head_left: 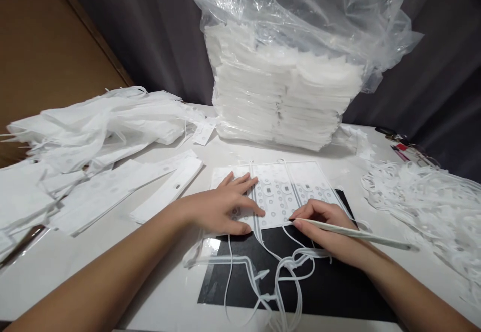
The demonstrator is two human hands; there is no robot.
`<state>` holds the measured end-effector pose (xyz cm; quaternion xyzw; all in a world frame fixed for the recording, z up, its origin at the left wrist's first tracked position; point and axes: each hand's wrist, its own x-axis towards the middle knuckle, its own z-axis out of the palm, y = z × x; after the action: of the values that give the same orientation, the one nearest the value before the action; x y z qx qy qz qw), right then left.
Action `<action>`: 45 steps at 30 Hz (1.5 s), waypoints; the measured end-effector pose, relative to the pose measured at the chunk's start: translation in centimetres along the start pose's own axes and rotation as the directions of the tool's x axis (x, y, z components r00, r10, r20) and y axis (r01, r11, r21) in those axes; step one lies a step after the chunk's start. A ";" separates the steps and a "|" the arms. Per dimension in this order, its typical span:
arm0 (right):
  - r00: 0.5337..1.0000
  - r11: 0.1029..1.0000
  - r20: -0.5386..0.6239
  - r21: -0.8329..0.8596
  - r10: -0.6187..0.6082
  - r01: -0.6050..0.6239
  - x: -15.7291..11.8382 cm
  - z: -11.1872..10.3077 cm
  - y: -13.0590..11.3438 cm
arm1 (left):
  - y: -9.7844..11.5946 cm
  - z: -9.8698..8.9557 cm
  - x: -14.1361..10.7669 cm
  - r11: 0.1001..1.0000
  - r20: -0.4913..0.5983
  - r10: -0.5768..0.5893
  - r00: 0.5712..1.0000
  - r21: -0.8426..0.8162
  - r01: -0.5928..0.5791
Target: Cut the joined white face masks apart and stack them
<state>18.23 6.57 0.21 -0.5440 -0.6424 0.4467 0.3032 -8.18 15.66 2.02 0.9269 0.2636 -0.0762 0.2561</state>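
My left hand (233,204) lies with fingers spread on a white sheet (276,191) printed with grey dots and small dark rectangles. My right hand (323,221), at the sheet's lower right, grips a slim pale tool with a dark pointed tip (356,232); its exact kind is unclear. The tip rests at or just over the sheet's lower edge. Clear strips with grey lines cross the sheet between the hands. Thin white cords (289,267) trail from the near edge, tangled over a black board (240,284) that lies partly beneath the sheet.
A tall stack of white sheets in a clear plastic bag (281,86) stands behind. Loose white sheets (101,126) pile up at left, beside a narrow folded bundle (169,189). White scraps (424,206) heap at right, near small dark items (406,149).
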 end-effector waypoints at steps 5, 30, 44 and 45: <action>0.988 0.989 0.075 -0.055 -0.135 0.139 0.6 2.1 0.5 | 0.4 1.7 1.3 0.998 -0.129 0.043 0.991 0.040 -0.038; 0.792 0.662 0.060 -0.513 -0.607 0.546 0.3 4.2 1.3 | 0.7 2.2 1.6 0.996 -0.079 0.010 0.997 0.086 -0.003; 0.794 0.617 -0.080 -0.677 -0.603 0.401 0.9 1.5 1.4 | 0.9 1.8 1.6 0.999 -0.053 -0.027 0.998 0.032 0.028; 0.832 0.697 -0.134 -0.626 -0.539 0.351 0.9 0.9 1.4 | 0.8 1.8 1.4 0.999 -0.049 -0.028 0.998 0.023 0.030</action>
<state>17.86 7.28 -1.52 -0.4977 -0.8045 0.0523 0.3199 -6.54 14.82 0.47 0.9276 0.2822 -0.0607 0.2372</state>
